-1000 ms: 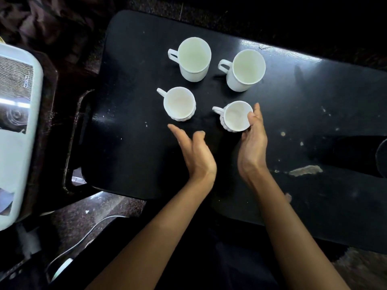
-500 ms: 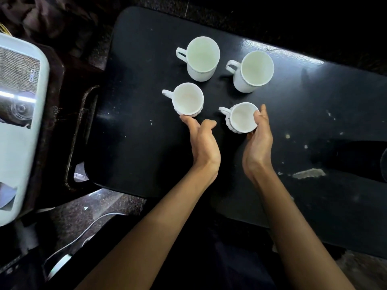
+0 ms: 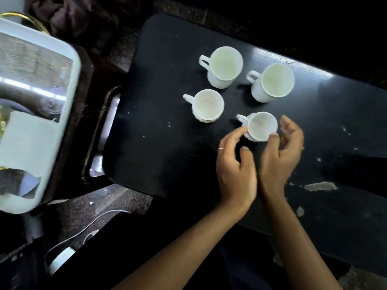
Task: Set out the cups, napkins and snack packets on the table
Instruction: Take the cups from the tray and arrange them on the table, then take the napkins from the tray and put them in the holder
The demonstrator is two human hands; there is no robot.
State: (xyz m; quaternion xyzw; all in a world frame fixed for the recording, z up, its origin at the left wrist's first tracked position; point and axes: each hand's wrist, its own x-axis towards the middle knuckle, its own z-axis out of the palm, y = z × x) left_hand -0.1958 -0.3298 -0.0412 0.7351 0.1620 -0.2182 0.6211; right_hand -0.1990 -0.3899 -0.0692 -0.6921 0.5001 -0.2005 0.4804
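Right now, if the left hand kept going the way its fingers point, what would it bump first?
Most likely the nearest small cup: the left hand has its fingertips right beside that cup's near side, just below the handle. Whether they already touch it is unclear from this view.

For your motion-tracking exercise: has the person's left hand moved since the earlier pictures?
Yes. The left hand has moved right, from near the small white ribbed cup to the other ribbed cup.

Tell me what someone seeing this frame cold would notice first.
Four empty white cups stand out against the black table: two taller cups at the back and two smaller ribbed ones nearer, all handles pointing left. The left hand and right hand close around the nearest right cup, fingertips at its sides. A pale tray sits blurred at the far left.
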